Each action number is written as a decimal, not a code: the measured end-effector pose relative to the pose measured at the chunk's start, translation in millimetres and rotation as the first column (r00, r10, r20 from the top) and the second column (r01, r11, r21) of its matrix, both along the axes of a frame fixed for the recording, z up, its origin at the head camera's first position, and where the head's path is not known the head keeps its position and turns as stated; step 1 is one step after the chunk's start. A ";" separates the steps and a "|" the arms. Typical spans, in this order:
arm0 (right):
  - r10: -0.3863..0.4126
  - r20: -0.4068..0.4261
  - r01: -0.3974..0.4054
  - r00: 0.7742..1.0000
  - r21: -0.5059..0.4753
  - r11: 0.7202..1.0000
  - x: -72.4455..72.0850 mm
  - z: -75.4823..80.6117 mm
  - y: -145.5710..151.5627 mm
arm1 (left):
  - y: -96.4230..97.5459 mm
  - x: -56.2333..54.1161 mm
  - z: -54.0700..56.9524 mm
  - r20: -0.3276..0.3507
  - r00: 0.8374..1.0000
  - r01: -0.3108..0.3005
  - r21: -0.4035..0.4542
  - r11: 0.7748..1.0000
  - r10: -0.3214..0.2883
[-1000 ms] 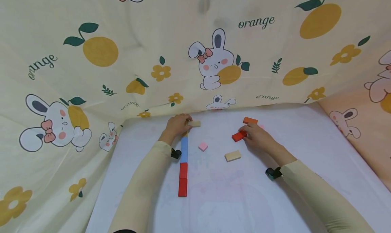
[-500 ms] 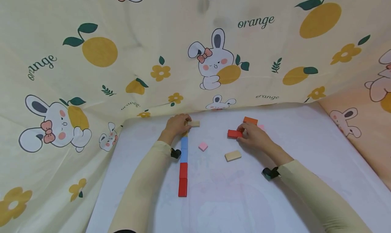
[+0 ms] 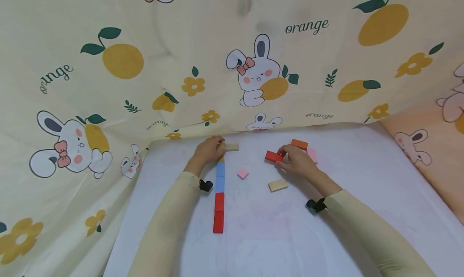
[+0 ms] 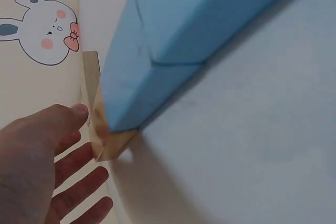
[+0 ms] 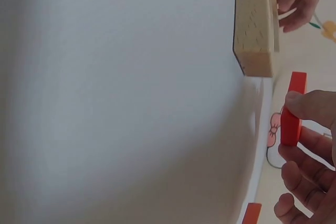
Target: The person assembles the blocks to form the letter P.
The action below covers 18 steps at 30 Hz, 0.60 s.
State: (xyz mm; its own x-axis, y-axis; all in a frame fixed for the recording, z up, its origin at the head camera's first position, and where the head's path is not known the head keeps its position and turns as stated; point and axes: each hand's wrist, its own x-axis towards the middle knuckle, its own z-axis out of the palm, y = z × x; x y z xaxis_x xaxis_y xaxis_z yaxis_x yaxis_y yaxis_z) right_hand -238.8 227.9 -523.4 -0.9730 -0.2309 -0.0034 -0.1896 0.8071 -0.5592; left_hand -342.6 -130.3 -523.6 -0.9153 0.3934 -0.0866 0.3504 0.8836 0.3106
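My right hand [image 3: 298, 162] pinches a red block [image 3: 273, 156] between thumb and fingers; the right wrist view shows this red block [image 5: 292, 124] held off the table. At the far left, my left hand [image 3: 207, 153] rests by the far end of a row of blocks, its fingers fairly straight beside a yellowish wooden block [image 4: 118, 142]. A pale wooden block [image 3: 232, 147] extends rightward from that end. Nearer in the row lie blue blocks [image 3: 220, 176] and red blocks [image 3: 219, 212]. My left hand partly hides the row's far end.
A small pink block [image 3: 243, 173] and a loose pale wooden block [image 3: 278, 185] lie between the arms. Beyond my right hand are an orange block [image 3: 299, 144] and another pink block [image 3: 312, 155]. Printed cloth [image 3: 203, 39] rises behind the white table [image 3: 268, 244].
My right hand has moved left with the red block, which has turned from slanting to nearly crosswise. The left hand stays at the row's far end.
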 end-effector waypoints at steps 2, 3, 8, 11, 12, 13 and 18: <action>-0.003 -0.002 0.003 1.000 0.000 1.000 -1.5 -0.6 -1.5 | -3.0 2.0 -1.3 -0.011 1.000 0.007 -0.003 1.000 -0.007; -0.005 -0.002 0.005 1.000 -0.001 1.000 -2.1 -0.6 -2.5 | -4.2 3.4 -1.6 -0.014 1.000 0.010 -0.003 1.000 -0.010; -0.006 0.001 0.006 1.000 -0.003 1.000 -6.5 0.2 -9.5 | -9.5 12.3 -0.1 -0.055 0.998 0.028 -0.010 1.000 -0.029; -0.008 0.016 0.008 1.000 0.003 1.000 -10.0 1.7 -14.7 | -11.9 17.8 1.3 -0.076 0.997 0.028 -0.015 0.999 -0.029; -0.011 0.021 0.011 1.000 0.006 1.000 -11.4 2.0 -16.4 | -12.5 19.4 1.6 -0.080 0.996 0.027 -0.015 1.000 -0.028; -0.013 0.024 0.013 1.000 0.009 1.000 -12.7 2.4 -18.0 | -13.2 20.9 1.7 -0.083 0.996 0.026 -0.017 0.999 -0.028; -0.017 0.015 0.017 1.000 0.016 1.000 -19.5 3.3 -25.4 | -15.0 26.5 0.6 -0.088 0.996 0.032 -0.026 0.999 -0.034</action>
State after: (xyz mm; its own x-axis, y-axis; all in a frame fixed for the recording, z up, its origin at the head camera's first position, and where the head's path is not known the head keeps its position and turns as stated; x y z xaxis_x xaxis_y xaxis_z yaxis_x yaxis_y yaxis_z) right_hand -258.3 202.6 -520.1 -0.9765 -0.2143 -0.0217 -0.1675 0.8186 -0.5494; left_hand -316.1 -145.3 -523.0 -0.9064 0.4222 -0.0156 0.4046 0.8781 0.2556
